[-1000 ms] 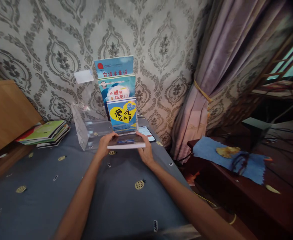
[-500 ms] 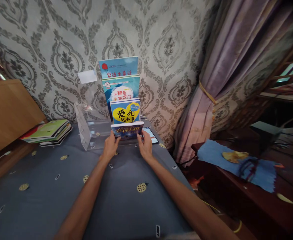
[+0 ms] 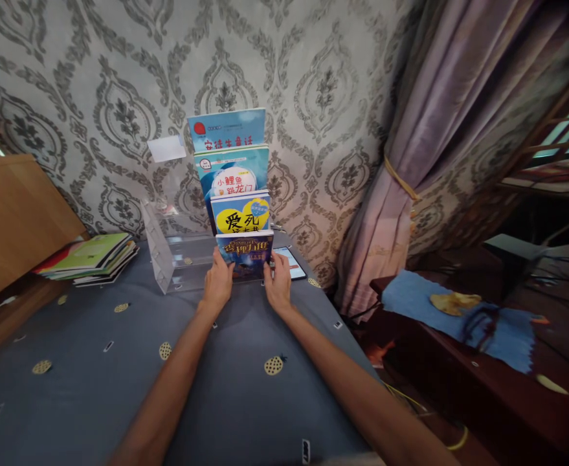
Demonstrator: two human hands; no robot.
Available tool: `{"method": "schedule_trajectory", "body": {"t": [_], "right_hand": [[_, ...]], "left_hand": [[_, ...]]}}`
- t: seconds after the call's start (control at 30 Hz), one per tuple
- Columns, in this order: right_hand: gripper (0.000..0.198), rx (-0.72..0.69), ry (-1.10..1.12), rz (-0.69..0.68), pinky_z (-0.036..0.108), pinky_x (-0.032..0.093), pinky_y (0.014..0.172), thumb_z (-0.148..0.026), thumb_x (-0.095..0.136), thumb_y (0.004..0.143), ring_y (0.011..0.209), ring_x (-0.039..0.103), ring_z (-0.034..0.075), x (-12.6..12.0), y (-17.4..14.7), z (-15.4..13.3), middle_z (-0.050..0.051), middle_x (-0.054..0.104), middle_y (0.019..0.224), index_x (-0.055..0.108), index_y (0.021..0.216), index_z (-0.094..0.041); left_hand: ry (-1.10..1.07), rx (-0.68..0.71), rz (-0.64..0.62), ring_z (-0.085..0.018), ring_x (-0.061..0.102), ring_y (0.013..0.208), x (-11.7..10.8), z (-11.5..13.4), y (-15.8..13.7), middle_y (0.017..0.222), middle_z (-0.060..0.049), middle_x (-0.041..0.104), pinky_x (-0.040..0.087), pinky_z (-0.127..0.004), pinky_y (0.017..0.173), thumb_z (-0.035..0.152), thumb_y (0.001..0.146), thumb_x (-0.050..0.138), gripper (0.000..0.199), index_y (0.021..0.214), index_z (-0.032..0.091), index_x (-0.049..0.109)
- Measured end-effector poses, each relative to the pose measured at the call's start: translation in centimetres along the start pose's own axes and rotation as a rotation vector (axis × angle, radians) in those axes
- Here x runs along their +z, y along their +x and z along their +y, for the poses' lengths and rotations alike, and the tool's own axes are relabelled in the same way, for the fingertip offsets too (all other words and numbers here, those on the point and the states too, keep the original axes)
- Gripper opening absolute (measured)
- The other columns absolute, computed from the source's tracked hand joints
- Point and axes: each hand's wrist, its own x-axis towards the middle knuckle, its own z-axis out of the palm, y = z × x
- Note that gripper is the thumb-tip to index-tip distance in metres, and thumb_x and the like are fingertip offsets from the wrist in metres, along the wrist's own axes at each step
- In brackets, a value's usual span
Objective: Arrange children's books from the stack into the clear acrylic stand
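A dark blue book (image 3: 246,252) with gold lettering stands at the front of a clear tiered display rack (image 3: 160,259). My left hand (image 3: 219,281) grips its left edge and my right hand (image 3: 278,281) its right edge, thumbs on the cover. Its lower edge meets the front tier; whether it rests there I cannot tell. Behind it rise a blue book with a yellow heart (image 3: 241,212), a teal book (image 3: 233,171) and, topmost at the back, a light blue book (image 3: 228,126). The rack's left part holds no books.
A phone (image 3: 294,264) lies beside the rack's right end. Several thin books are stacked (image 3: 90,255) at the left by a wooden cabinet (image 3: 22,220). Patterned wall rises behind the rack. Right of the table hang a curtain (image 3: 376,213) and a dark red bench with a blue cloth (image 3: 410,294).
The dark blue book has tipped more upright, so its cover now faces me more fully and hides more of the yellow-heart book. Both hands still hold its sides.
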Motion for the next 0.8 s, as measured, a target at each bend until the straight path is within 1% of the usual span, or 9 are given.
{"method": "schedule_trajectory", "body": {"t": [0.17,0.27,0.33,0.43,0.53,0.7,0.8], "right_hand": [[0.045,-0.035,-0.039,0.0,0.045,0.049,0.101,-0.025,0.04,0.099,0.115,0.054,0.026,-0.2,0.0,-0.2,0.013,0.056,0.119,0.052,0.142,-0.02],[0.048,-0.079,-0.086,0.0,0.049,0.046,0.105,-0.024,0.038,0.099,0.119,0.052,0.027,-0.2,-0.1,0.0,0.014,0.056,0.124,0.048,0.146,-0.021],[0.05,-0.103,-0.119,-0.004,0.052,0.044,0.107,-0.025,0.037,0.1,0.123,0.05,0.028,-0.1,-0.2,0.2,0.015,0.054,0.131,0.046,0.148,-0.022],[0.052,-0.113,-0.154,-0.022,0.055,0.039,0.111,-0.027,0.036,0.1,0.133,0.045,0.029,0.1,-0.3,0.6,0.017,0.047,0.143,0.04,0.152,-0.022],[0.054,-0.094,-0.158,-0.057,0.056,0.036,0.114,-0.029,0.034,0.101,0.139,0.04,0.029,0.4,-0.4,1.0,0.018,0.042,0.151,0.035,0.154,-0.02],[0.057,-0.055,-0.108,-0.094,0.053,0.035,0.117,-0.032,0.032,0.102,0.144,0.037,0.028,0.7,-0.5,1.4,0.019,0.042,0.153,0.031,0.156,-0.016],[0.057,-0.044,-0.08,-0.101,0.053,0.035,0.118,-0.033,0.031,0.102,0.144,0.037,0.027,0.7,-0.4,1.6,0.018,0.042,0.154,0.03,0.157,-0.017]], "left_hand": [[0.069,-0.038,-0.025,-0.033,0.073,0.101,-0.3,0.7,0.2,0.113,-0.023,0.072,0.055,-0.037,0.079,0.03,0.102,0.044,0.047,0.141,0.006,0.034],[0.101,-0.067,-0.036,-0.033,0.073,0.099,-0.4,1.1,0.5,0.11,-0.022,0.073,0.054,-0.036,0.077,0.031,0.103,0.04,0.035,0.13,0.009,0.042],[0.123,-0.09,-0.039,-0.033,0.074,0.098,-0.4,1.3,0.8,0.109,-0.022,0.073,0.053,-0.036,0.075,0.032,0.104,0.037,0.029,0.123,0.012,0.045],[0.148,-0.101,-0.029,-0.032,0.074,0.095,-0.4,1.3,1.1,0.106,-0.02,0.073,0.052,-0.034,0.073,0.035,0.105,0.035,0.027,0.117,0.013,0.046],[0.148,-0.095,-0.018,-0.032,0.074,0.093,-0.3,1.2,1.2,0.104,-0.019,0.073,0.052,-0.034,0.072,0.035,0.105,0.036,0.026,0.116,0.014,0.046],[0.097,-0.067,-0.016,-0.031,0.073,0.094,-0.2,1.1,1.1,0.104,-0.018,0.073,0.051,-0.033,0.072,0.032,0.104,0.038,0.023,0.114,0.014,0.047],[0.085,-0.053,-0.019,-0.03,0.073,0.095,0.0,1.1,1.1,0.104,-0.019,0.073,0.051,-0.032,0.073,0.031,0.104,0.037,0.021,0.113,0.014,0.047]]}}
